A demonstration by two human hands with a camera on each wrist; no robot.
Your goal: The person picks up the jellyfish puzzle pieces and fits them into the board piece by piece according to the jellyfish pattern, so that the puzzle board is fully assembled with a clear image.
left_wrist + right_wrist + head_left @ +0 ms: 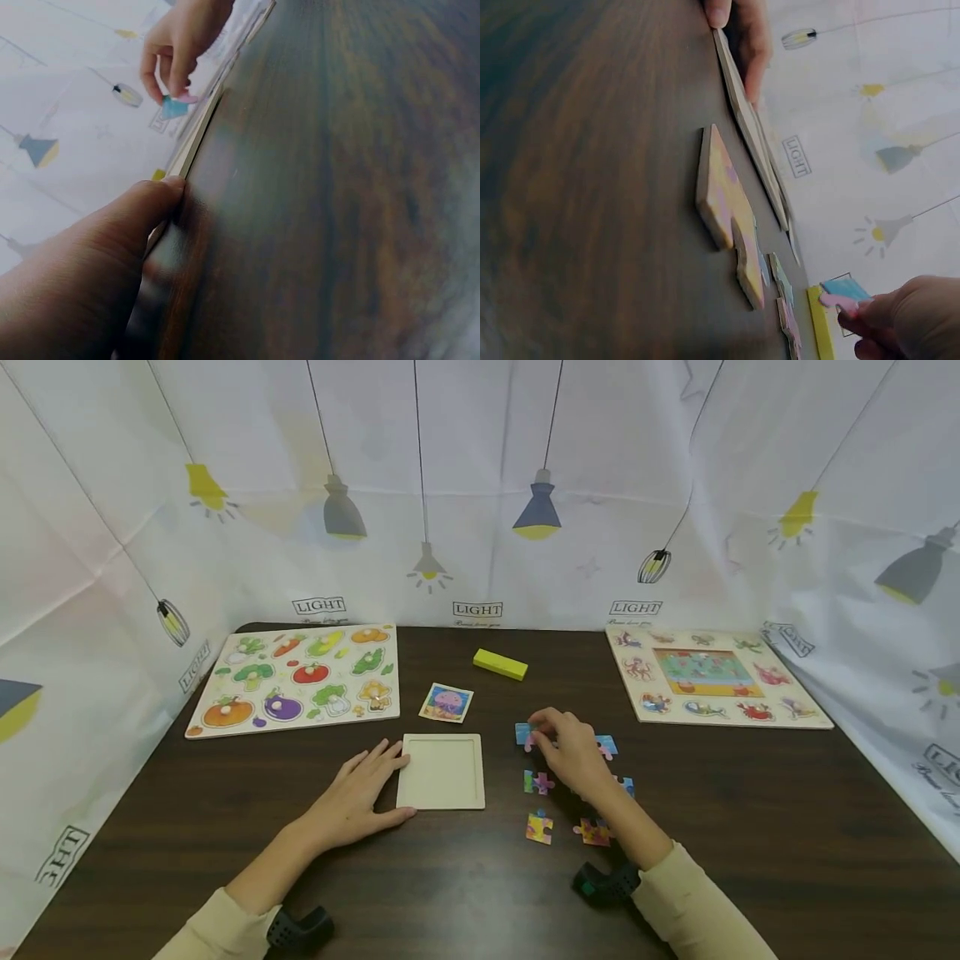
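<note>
My right hand [572,753] pinches a blue and pink puzzle piece [522,735] between thumb and fingers, held just off the table; the right wrist view shows the puzzle piece [845,292] at the fingertips. My left hand [358,793] lies spread at the left side of a square wooden puzzle tray [441,772], its fingertips and thumb touching the edge. No pieces lie in the tray. Around my right hand are more jigsaw pieces: a green and purple one [538,782], a yellow one [538,827], an orange one [594,832] and a blue one [607,744], partly covered.
Behind the tray lies a small picture card [446,702], with a yellow block [500,664] farther back. A vegetable puzzle board [300,681] occupies the back left, a sea-animal board [716,678] the back right. A printed curtain [480,485] hangs behind the dark table [465,893].
</note>
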